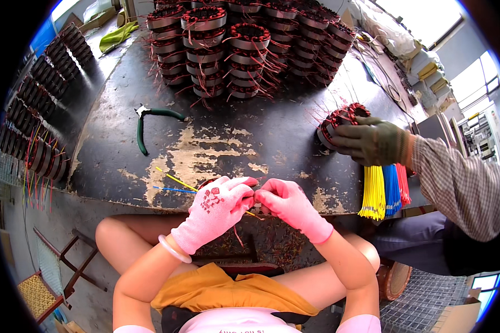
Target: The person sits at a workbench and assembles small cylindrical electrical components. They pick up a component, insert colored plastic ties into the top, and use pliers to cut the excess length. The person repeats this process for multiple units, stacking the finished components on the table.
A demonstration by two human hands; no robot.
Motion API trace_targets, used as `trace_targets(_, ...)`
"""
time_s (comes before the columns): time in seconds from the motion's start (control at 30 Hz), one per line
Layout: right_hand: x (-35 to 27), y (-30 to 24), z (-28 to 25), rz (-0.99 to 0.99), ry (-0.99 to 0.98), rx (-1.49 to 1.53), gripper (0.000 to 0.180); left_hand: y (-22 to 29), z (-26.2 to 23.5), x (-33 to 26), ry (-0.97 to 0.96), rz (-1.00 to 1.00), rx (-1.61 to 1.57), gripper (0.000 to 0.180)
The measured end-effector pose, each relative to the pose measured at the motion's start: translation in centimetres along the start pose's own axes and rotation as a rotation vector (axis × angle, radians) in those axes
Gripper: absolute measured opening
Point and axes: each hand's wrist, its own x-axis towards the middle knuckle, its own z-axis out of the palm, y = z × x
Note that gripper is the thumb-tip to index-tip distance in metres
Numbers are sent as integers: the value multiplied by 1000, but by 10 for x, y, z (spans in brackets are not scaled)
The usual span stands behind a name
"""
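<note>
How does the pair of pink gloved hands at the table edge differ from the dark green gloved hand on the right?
The left hand and right hand, in pink gloves, meet fingertip to fingertip over thin wires at the worn black table edge. The co-worker's dark green gloved hand lies alone on a red-wound stator ring. The pink pair show bare forearms; the green one has a checked sleeve. All wear knit gloves.

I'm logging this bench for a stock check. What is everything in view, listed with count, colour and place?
Stators: many, stacked, red-wound, far table.
Black stators: rows, left edge.
Pliers: one, green-handled, table left.
Loose sleeves: few, yellow and blue, near the hands.
Sleeve bundles: three, yellow, blue, red, hanging off right table edge.
Table: one, dark, worn.
Co-worker's hand: one, green glove, on a stator.
Left hand: pink glove, pinching small wiring.
Right hand: pink glove, same spot.
</note>
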Motion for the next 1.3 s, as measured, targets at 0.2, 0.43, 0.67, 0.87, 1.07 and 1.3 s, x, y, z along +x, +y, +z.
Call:
trace_targets(0.2, -11, 18, 4, -832, 445, -971, 50, 4, -3, 1, 9, -32, -35, 11)
trace_targets(0.43, -3, 19, -2, 160, -205, 323, 12, 4, -1, 3, -7, -20, -30, 9)
trace_targets(0.67, -14, 5, -5, -733, 195, -778, 20, 2, 1, 1, -5, -37, -34, 11)
trace_targets(0.87, 9, 21, 5, -84, -94, 321, 21, 2, -1, 3, -27, 20, -25, 12)
trace_targets(1.07, -15, 2, 7, -568, 383, -605, 21, 2, -2, -1, -30, -1, -35, 18)
trace_targets(1.3, -11, 24, 4, 96, -172, 384, 23, 3, -1, 1, -42, 7, -38, 18)
